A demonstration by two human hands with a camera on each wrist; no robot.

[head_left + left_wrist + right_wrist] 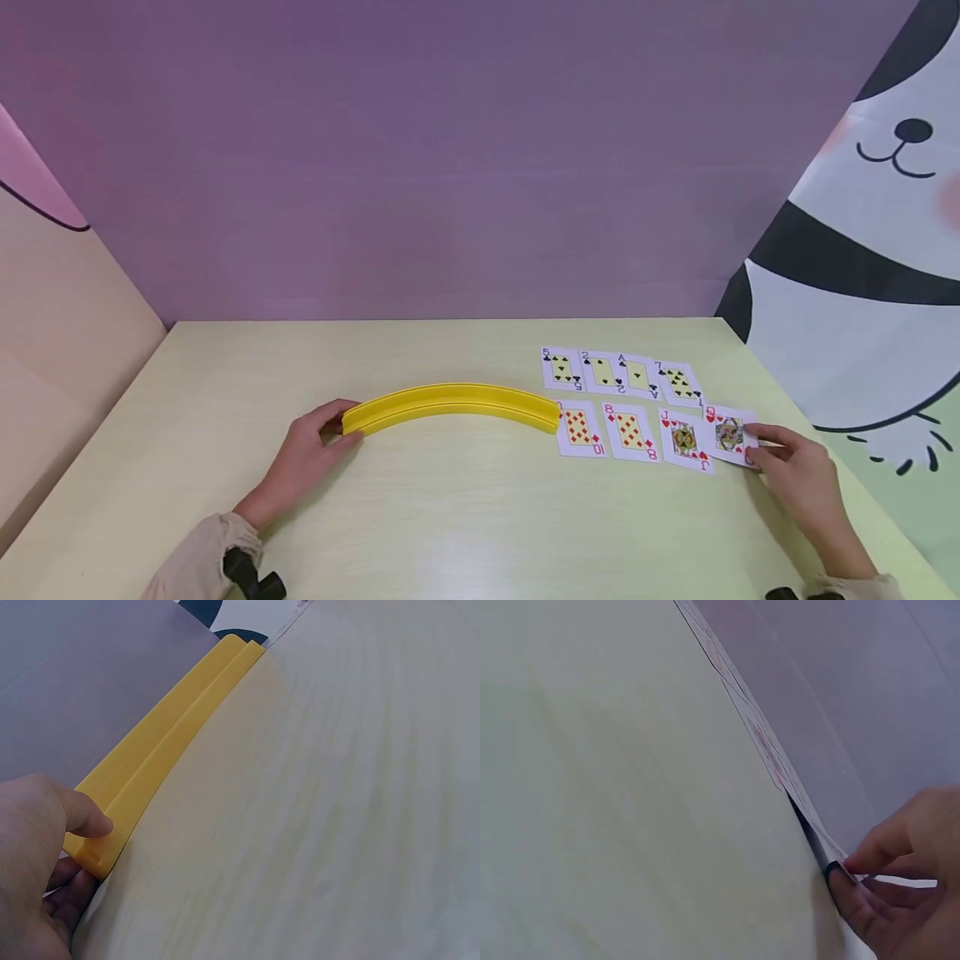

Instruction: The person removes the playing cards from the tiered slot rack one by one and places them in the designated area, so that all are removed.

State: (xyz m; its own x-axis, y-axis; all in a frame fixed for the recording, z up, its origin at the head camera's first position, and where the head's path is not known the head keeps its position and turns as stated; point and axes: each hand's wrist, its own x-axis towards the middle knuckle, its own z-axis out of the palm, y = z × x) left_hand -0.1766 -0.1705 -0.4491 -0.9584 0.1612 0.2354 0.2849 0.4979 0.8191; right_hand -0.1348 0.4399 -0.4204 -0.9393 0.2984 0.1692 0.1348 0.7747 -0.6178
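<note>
A curved yellow card holder (457,398) with a lengthwise groove lies on the table, arching away from the person. My left hand (311,454) grips its left end; in the left wrist view the thumb (90,821) presses on top, other fingers behind and under. At the far right of the front row of cards, my right hand (802,471) pinches the queen of hearts (727,433) between thumb and fingers. Its held end is raised off the table, as the right wrist view shows. The queen's left edge overlaps the jack of hearts (684,440).
Beside the jack lie the eight of diamonds (631,432) and ten of diamonds (578,427), the latter partly covered by the holder's right end. A back row of black cards includes a five (561,368) and a seven (679,383). A purple wall (450,167) rises behind the table.
</note>
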